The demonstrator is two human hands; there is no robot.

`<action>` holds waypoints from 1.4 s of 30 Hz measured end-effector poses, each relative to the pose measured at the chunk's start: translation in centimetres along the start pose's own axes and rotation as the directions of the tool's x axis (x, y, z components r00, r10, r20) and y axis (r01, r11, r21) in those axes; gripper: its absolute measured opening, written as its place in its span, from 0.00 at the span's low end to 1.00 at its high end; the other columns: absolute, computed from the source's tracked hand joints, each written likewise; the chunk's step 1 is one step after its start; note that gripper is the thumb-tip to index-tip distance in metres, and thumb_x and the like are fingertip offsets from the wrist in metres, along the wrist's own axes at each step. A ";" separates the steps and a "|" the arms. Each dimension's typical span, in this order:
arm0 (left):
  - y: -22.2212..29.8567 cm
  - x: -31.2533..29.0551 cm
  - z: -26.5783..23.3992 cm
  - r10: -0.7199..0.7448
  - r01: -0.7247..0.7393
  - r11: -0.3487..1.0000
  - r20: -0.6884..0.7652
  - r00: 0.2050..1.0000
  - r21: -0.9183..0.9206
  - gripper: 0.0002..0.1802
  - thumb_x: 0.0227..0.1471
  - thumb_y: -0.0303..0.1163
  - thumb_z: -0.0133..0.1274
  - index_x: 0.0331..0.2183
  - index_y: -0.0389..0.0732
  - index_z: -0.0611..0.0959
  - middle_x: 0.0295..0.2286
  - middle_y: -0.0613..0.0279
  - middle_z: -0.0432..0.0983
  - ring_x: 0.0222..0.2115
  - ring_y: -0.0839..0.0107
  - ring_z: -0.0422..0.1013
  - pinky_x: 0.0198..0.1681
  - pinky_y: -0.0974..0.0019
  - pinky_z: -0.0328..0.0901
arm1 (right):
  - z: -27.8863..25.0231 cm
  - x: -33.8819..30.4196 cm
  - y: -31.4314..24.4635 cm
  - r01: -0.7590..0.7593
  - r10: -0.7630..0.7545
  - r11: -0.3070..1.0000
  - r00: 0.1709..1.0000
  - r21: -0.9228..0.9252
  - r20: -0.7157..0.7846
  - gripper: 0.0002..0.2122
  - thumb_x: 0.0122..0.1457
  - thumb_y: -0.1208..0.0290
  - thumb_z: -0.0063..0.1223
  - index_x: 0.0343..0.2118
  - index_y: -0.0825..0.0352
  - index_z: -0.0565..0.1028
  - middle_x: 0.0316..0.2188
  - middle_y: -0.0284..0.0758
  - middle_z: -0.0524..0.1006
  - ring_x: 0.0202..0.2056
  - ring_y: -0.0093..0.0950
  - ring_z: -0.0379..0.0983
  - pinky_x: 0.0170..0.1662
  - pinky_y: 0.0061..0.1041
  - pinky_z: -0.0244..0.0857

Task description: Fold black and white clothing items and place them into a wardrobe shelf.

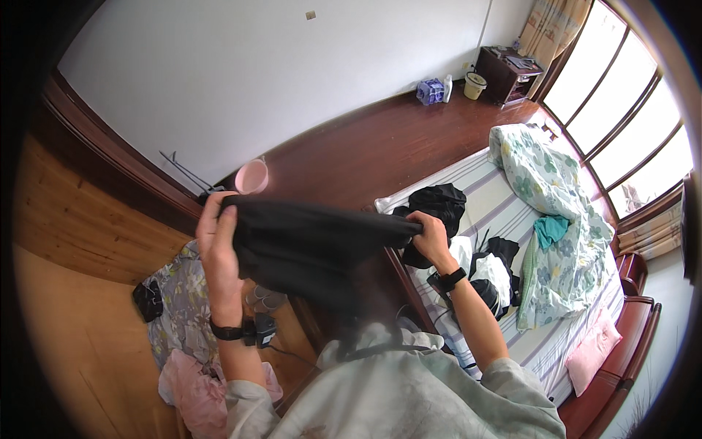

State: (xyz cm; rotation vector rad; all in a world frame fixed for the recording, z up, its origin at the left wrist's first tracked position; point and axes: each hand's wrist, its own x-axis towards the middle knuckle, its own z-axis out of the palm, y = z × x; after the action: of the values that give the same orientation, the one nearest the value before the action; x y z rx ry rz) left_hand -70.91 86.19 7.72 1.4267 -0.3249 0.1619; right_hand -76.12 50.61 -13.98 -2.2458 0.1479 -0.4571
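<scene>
A black garment (pixel 292 245) is stretched in the air between my two hands, its exact kind hard to make out. My left hand (pixel 218 233) pinches its upper left corner, thumb in front. Its right end is gripped by my right hand (pixel 430 238), fingers closed round the cloth. The lower part hangs down and blurs in front of me. Beyond my right hand, another black garment (pixel 439 205) lies on the bed's near corner. Black and white clothes (pixel 488 274) are heaped on the bed beside my right forearm.
The bed (pixel 475 183) has striped bedding, a floral quilt (pixel 563 212), a teal cloth (pixel 550 231) and a pink pillow (pixel 594 350). A pink basin (pixel 252 176) stands by the wall. Pink cloth (pixel 194 388) and floral fabric (pixel 179 314) lie at lower left. A dark cabinet (pixel 508 77) stands far off.
</scene>
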 end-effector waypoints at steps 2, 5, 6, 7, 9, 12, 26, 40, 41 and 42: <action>0.4 0.4 -0.6 0.027 -0.026 0.999 -0.065 0.997 0.022 0.09 0.66 0.27 0.46 0.42 0.35 0.79 0.37 0.68 0.75 0.38 0.80 0.70 0.46 0.75 0.64 | -0.2 -0.2 1.8 0.007 -0.007 1.000 1.000 -0.029 0.008 0.15 0.42 0.82 0.52 0.36 0.69 0.80 0.32 0.48 0.81 0.40 0.49 0.79 0.43 0.38 0.72; 0.3 1.0 -2.7 0.038 -0.038 0.999 -0.079 0.996 0.009 0.09 0.66 0.30 0.48 0.42 0.37 0.78 0.37 0.66 0.77 0.38 0.78 0.73 0.46 0.73 0.66 | -0.9 -0.6 4.3 -0.054 0.058 0.997 0.995 -0.057 0.076 0.17 0.43 0.82 0.51 0.39 0.68 0.80 0.35 0.49 0.80 0.42 0.51 0.76 0.47 0.42 0.70; 0.3 0.9 -3.1 0.025 -0.025 1.000 -0.117 0.993 0.003 0.09 0.66 0.31 0.49 0.43 0.37 0.78 0.37 0.67 0.77 0.38 0.78 0.73 0.46 0.73 0.67 | -1.5 -0.5 4.3 -0.064 0.063 0.998 0.990 0.003 0.129 0.17 0.43 0.83 0.50 0.40 0.68 0.79 0.34 0.50 0.80 0.42 0.51 0.77 0.47 0.41 0.70; 0.2 0.9 -3.6 0.018 -0.017 1.000 -0.117 0.993 0.008 0.09 0.66 0.31 0.49 0.43 0.37 0.78 0.37 0.67 0.77 0.38 0.78 0.73 0.46 0.73 0.67 | -2.1 -0.3 4.0 -0.079 0.067 0.995 0.981 0.062 0.181 0.18 0.43 0.83 0.50 0.40 0.69 0.79 0.34 0.50 0.80 0.42 0.50 0.77 0.46 0.39 0.70; -0.1 1.3 -4.8 0.072 -0.063 0.995 -0.129 0.989 0.073 0.09 0.67 0.32 0.49 0.43 0.37 0.78 0.37 0.67 0.77 0.39 0.78 0.73 0.46 0.73 0.67 | -3.2 0.1 4.7 -0.010 -0.018 0.992 0.974 0.124 0.224 0.16 0.46 0.84 0.51 0.41 0.70 0.79 0.33 0.47 0.81 0.38 0.39 0.80 0.43 0.33 0.70; -0.7 1.9 -6.3 0.004 0.011 0.998 -0.266 0.964 0.056 0.11 0.66 0.34 0.52 0.46 0.38 0.78 0.40 0.66 0.78 0.41 0.76 0.74 0.48 0.72 0.68 | -5.3 0.9 2.8 -0.083 0.017 0.981 0.938 0.177 0.347 0.09 0.56 0.79 0.57 0.41 0.70 0.80 0.33 0.40 0.82 0.36 0.29 0.78 0.42 0.31 0.70; -8.9 -3.5 1.5 -0.335 0.016 0.866 0.556 0.760 0.500 0.54 0.49 0.34 0.69 0.69 0.40 0.55 0.67 0.52 0.55 0.67 0.57 0.55 0.66 0.49 0.56 | -6.5 3.1 -13.8 -0.692 0.172 0.072 0.718 0.719 0.674 0.16 0.68 0.77 0.49 0.57 0.75 0.69 0.50 0.42 0.79 0.49 0.31 0.80 0.53 0.29 0.77; -15.4 -7.6 2.2 -0.527 0.393 0.834 0.345 0.777 0.388 0.24 0.62 0.37 0.57 0.50 0.25 0.77 0.44 0.52 0.82 0.43 0.66 0.77 0.48 0.65 0.68 | -4.9 4.6 -11.4 -0.587 0.017 -0.495 0.730 0.640 0.683 0.15 0.69 0.70 0.48 0.48 0.79 0.75 0.43 0.47 0.81 0.43 0.37 0.82 0.49 0.33 0.79; -16.2 -7.9 1.4 -0.562 0.458 0.817 0.307 0.768 0.351 0.25 0.63 0.37 0.57 0.50 0.23 0.76 0.44 0.55 0.81 0.44 0.70 0.75 0.49 0.67 0.68 | -5.0 4.5 -11.0 -0.588 0.010 -0.495 0.732 0.640 0.681 0.15 0.69 0.70 0.48 0.48 0.79 0.75 0.43 0.47 0.81 0.43 0.37 0.82 0.49 0.33 0.79; -15.0 -7.0 2.0 -0.623 0.569 0.781 0.385 0.681 0.256 0.25 0.64 0.36 0.55 0.51 0.22 0.76 0.46 0.60 0.79 0.47 0.75 0.72 0.51 0.70 0.66 | -5.3 4.3 -10.7 -0.578 0.038 -0.459 0.746 0.675 0.665 0.14 0.69 0.69 0.49 0.49 0.77 0.75 0.44 0.46 0.81 0.44 0.37 0.81 0.49 0.34 0.78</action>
State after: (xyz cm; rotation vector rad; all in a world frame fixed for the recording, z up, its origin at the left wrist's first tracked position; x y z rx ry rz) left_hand -73.26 82.63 -8.43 1.6108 -0.2078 -0.7226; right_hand -74.57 52.80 -1.56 -0.2519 0.1896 0.2902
